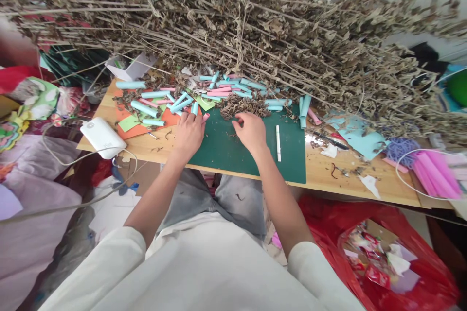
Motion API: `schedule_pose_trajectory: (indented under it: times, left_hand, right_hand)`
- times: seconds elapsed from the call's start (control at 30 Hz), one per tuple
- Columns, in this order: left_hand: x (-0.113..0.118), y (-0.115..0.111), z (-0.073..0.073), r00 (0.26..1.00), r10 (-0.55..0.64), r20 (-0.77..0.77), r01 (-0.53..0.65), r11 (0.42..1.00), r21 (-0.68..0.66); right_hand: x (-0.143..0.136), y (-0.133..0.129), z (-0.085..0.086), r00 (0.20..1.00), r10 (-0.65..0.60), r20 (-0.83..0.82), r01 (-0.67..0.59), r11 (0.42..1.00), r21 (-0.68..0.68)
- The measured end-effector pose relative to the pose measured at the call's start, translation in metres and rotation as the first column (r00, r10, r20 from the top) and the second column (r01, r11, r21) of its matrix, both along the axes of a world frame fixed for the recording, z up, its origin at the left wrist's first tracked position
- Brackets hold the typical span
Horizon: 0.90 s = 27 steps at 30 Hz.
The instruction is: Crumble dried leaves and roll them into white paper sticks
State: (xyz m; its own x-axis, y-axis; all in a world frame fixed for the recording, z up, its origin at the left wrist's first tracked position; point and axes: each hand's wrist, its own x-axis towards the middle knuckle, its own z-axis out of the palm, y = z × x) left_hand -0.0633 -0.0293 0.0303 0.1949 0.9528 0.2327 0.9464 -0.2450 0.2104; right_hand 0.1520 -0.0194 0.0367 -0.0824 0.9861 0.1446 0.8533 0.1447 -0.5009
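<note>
My left hand (189, 132) is closed at the left edge of the green cutting mat (226, 150), its fingers around a small pink paper tube (206, 117) whose end pokes out beside the index finger. A blue paper tube (194, 108) lies just beyond those fingertips. My right hand (252, 132) is over the mat, thumb and index finger pinched at the near edge of a heap of crumbled dried leaves (244, 106); a dark bit shows at the fingertips. Right of that hand, a white marker-like stick (278, 143) lies on the mat.
Rolled blue tubes (178, 102) and pink ones cover the table's back left. Long dried stalks (219, 24) span the back. A white power bank (103, 137) with a cable lies left. To the right are a black pen (332, 141) and blue paper (359, 133); below, a red rubbish bag (328, 223).
</note>
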Motion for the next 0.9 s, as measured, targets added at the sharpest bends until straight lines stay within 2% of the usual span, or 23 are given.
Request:
schedule_pose_trajectory:
  times: [0.17,0.27,0.37,0.43,0.5,0.63,0.7,0.8,0.9]
  left_hand:
    - [-0.004,0.003,0.0,1.0,-0.012,-0.027,0.011,0.999,-0.042]
    - [-0.004,0.005,-0.001,0.999,-0.009,-0.031,0.007,0.999,-0.045]
    - [-0.003,0.004,-0.005,1.0,0.011,0.003,-0.011,1.0,-0.015]
    - [-0.002,0.003,-0.009,0.999,0.018,0.041,-0.019,1.0,0.019]
    - [0.0,0.0,-0.012,0.997,0.033,0.07,-0.038,0.997,0.07]
    - [0.003,-0.002,-0.017,0.989,0.066,0.133,-0.089,0.98,0.175]
    - [0.008,-0.003,-0.015,0.983,0.029,0.183,-0.065,0.978,0.197]
    - [0.024,-0.002,-0.009,0.948,-0.099,0.302,0.051,0.985,0.164]
    - [0.045,0.0,-0.001,0.833,-0.169,0.527,0.145,0.986,0.087]
  right_hand:
    - [-0.021,0.015,0.002,0.984,0.096,0.149,-0.103,0.994,0.046]
    - [-0.022,0.021,-0.002,0.982,0.126,0.142,-0.134,0.99,0.047]
    - [-0.015,0.021,-0.008,0.996,0.054,-0.078,-0.043,0.99,0.133]
    - [-0.007,0.021,-0.014,0.953,-0.004,-0.302,0.064,0.98,0.191]
    - [0.001,0.022,-0.019,0.853,-0.055,-0.519,0.171,0.969,0.177]
    - [0.009,0.027,-0.027,0.536,-0.193,-0.822,0.282,0.958,-0.041]
    - [0.01,0.03,-0.026,0.401,-0.246,-0.882,0.286,0.949,-0.134]
    - [0.01,0.03,-0.021,0.267,-0.273,-0.924,0.272,0.941,-0.199]
    - [0.009,0.023,-0.011,0.115,-0.285,-0.952,0.222,0.941,-0.255]
